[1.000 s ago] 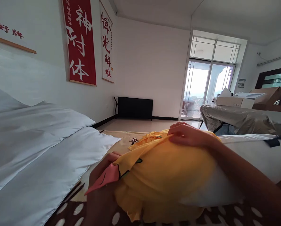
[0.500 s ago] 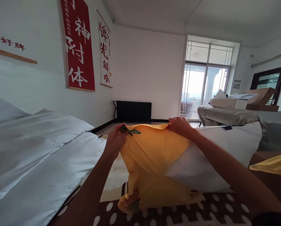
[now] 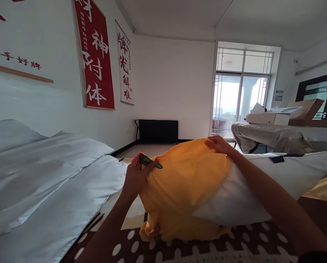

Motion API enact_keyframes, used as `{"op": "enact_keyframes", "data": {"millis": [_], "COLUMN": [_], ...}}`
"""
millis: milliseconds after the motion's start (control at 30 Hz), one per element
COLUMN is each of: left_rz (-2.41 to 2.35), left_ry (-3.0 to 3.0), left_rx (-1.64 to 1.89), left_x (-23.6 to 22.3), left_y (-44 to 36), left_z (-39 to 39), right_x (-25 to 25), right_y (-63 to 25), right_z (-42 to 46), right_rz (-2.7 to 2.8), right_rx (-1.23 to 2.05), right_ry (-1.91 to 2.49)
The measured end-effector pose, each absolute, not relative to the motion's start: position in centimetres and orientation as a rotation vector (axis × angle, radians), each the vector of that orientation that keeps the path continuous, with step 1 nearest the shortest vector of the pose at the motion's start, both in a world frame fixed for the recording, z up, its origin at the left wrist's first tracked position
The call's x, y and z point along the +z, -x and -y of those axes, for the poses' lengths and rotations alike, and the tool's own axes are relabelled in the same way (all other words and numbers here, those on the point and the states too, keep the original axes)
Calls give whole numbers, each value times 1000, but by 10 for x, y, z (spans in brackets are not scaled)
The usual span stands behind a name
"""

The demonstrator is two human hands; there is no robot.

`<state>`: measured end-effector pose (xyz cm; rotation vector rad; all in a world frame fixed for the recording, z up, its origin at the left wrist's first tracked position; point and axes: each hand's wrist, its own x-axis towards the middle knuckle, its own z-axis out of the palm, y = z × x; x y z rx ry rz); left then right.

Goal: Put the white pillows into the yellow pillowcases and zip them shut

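Note:
A yellow pillowcase with a printed green and pink figure covers the left part of a white pillow. My left hand grips the pillowcase at its upper left corner, thumb over the print. On the far upper edge, my right hand pinches the cloth between bent fingers. The pillow's bare end stretches to the right beneath my right forearm, with a dark tag on its top edge. Both rest on a brown blanket with white spots. The pillowcase's lower left corner is crumpled.
Several white pillows lie stacked on the left by the wall. Another yellow cloth shows at the right edge. Behind, cardboard boxes sit on a plastic-covered table. A black folded panel leans at the far wall.
My right hand has moved slightly right and up with the cloth edge. The pillowcase looks fuller, and the pillow's bare end reaches farther right. The view has shifted a little.

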<state>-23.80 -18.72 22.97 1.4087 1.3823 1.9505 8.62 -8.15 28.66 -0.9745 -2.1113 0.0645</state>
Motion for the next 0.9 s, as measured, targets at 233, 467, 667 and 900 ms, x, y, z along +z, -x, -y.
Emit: {"op": "enact_keyframes", "data": {"millis": [233,467,667,900], "left_rz": [-1068,-1053,-991,-1028], "left_ry": [-1092,-1166,-1027,-1139], "left_rx": [2032,2159,2067,1914], "left_x": [228,222,223,223], "left_y": [239,242,234,235], "left_z": [185,178,192,202], "right_x": [292,198,175,221], "right_y": [-105,-110,-94,-73], "right_z": [91,175,193,136], "right_rz": [1583,1233,1086,892], "right_rx": [-504,-192,1118,1649], "right_ry": [946,762,605,358]}}
